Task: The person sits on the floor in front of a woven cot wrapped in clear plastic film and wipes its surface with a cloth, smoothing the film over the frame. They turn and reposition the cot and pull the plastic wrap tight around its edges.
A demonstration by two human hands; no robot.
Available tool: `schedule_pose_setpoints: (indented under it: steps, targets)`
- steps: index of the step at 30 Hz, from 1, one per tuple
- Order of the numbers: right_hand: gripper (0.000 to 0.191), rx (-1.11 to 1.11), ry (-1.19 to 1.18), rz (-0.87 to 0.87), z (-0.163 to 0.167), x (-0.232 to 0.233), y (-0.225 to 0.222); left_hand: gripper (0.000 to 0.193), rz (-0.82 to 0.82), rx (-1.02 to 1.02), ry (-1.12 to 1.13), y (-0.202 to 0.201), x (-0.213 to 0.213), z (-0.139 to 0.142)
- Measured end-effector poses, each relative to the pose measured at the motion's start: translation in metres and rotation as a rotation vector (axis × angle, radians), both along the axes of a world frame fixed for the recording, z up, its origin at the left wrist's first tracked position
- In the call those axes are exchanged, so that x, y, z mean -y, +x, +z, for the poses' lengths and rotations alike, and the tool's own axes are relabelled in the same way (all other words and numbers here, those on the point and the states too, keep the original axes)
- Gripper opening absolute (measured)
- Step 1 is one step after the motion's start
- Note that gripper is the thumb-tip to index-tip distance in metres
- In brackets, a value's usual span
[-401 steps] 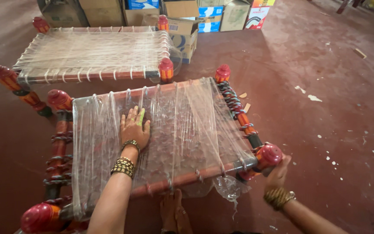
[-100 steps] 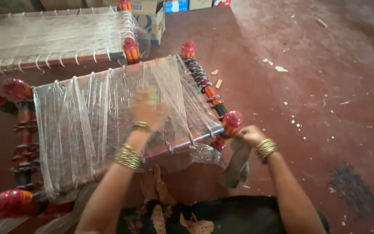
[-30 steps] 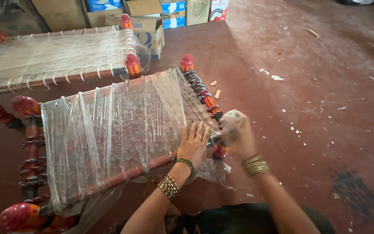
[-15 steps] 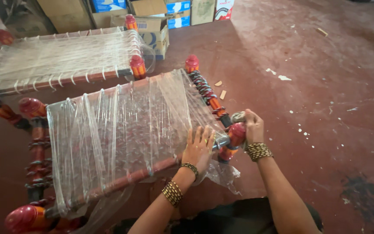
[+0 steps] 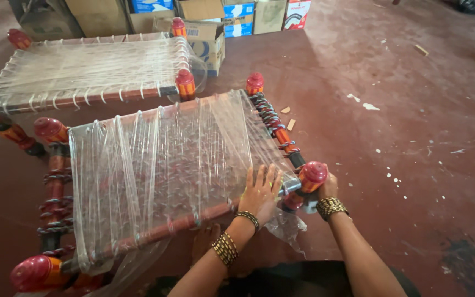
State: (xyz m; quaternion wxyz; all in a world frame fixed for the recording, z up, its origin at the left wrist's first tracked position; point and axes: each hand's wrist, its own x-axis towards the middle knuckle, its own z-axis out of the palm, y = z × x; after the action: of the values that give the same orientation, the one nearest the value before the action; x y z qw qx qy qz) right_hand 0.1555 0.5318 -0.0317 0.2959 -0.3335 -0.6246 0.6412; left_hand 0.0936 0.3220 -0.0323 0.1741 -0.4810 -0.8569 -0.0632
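At the stool's four o'clock corner, the left hand (image 5: 260,193) lies flat with fingers spread on the clear plastic wrap (image 5: 166,165) covering the woven stool (image 5: 273,122). The right hand (image 5: 325,188) sits behind the red corner knob (image 5: 313,173), seemingly curled around the leg there, though its fingers are hidden. A second wrapped stool (image 5: 83,69) stands at eleven o'clock, cardboard boxes (image 5: 210,25) behind it

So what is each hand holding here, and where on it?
The right hand grips the wrapped stool at its near right corner post, below the red knob. The left hand lies flat on the plastic film, gripping nothing.
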Motion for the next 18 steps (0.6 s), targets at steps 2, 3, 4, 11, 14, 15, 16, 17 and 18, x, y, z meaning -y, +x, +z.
schedule_pose_setpoints:
  steps: [2,3,4,11,14,15,16,17,18]
  targets:
    - [0.041,-0.130,0.150,-0.025,-0.001,-0.002,0.003,0.072,-0.003,-0.042,0.001,0.000,0.000,0.000]
    - [0.038,-0.194,0.226,-0.036,0.002,-0.003,0.005,0.073,-0.008,-0.005,-0.004,0.001,0.000,0.001]
    - [0.034,-0.226,0.289,-0.089,0.007,-0.005,0.007,0.074,-0.013,0.030,-0.006,0.001,0.001,0.002]
    - [0.015,-0.360,0.744,-0.103,0.065,0.031,0.016,0.074,0.016,-0.032,-0.098,0.002,0.004,0.011]
    - [0.015,-0.007,0.978,-0.087,0.067,0.053,0.007,0.072,-0.006,0.033,-0.010,0.004,0.005,0.011]
    - [0.016,0.159,0.995,-0.110,0.065,0.053,0.003,0.071,-0.009,0.031,-0.006,0.004,0.005,0.011]
    - [0.019,0.178,0.838,-0.063,0.063,0.048,-0.002,0.070,-0.012,0.026,-0.003,0.004,0.005,0.010]
    - [0.022,0.199,0.681,-0.013,0.061,0.037,-0.007,0.069,-0.015,0.026,0.001,0.004,0.006,0.009]
    - [0.025,0.224,0.525,0.038,0.057,0.025,-0.008,0.068,-0.019,0.021,0.008,0.005,0.006,0.008]
